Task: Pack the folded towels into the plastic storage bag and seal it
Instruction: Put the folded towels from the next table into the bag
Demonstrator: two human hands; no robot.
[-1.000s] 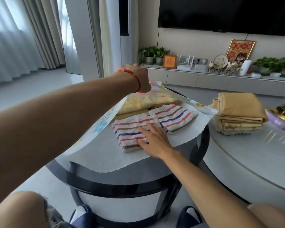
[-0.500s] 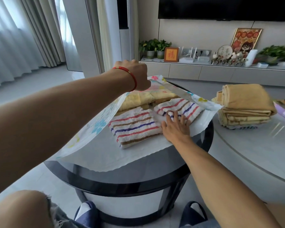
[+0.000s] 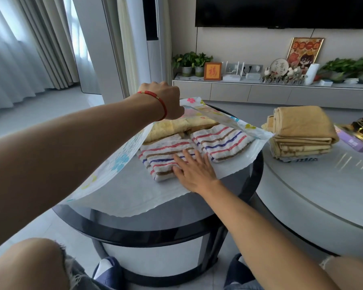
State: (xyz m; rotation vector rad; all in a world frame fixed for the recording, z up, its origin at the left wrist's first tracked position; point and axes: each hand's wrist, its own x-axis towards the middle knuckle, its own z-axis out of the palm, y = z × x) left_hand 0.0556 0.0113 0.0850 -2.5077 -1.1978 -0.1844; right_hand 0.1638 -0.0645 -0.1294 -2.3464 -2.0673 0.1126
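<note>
A clear plastic storage bag (image 3: 124, 193) with flower prints lies open on a round dark table (image 3: 159, 229). My left hand (image 3: 168, 100), with a red wrist band, is shut on the bag's upper layer and holds it lifted. Inside lie two striped folded towels, one on the left (image 3: 155, 151) and one on the right (image 3: 222, 141), with a yellow folded towel (image 3: 176, 126) behind them. My right hand (image 3: 193, 170) lies flat, fingers spread, on the left striped towel's near edge. A stack of tan folded towels (image 3: 300, 132) sits outside the bag on the neighbouring table.
A larger round grey table (image 3: 323, 195) stands at the right, with a purple box (image 3: 352, 141) and a gold object at its far edge. Behind are a low TV cabinet with plants and ornaments, and curtains at the left. My knees and slippers show below.
My right hand has moved from the right striped towel back to the left one and presses on its near edge. My left hand keeps holding the bag's top layer up.
</note>
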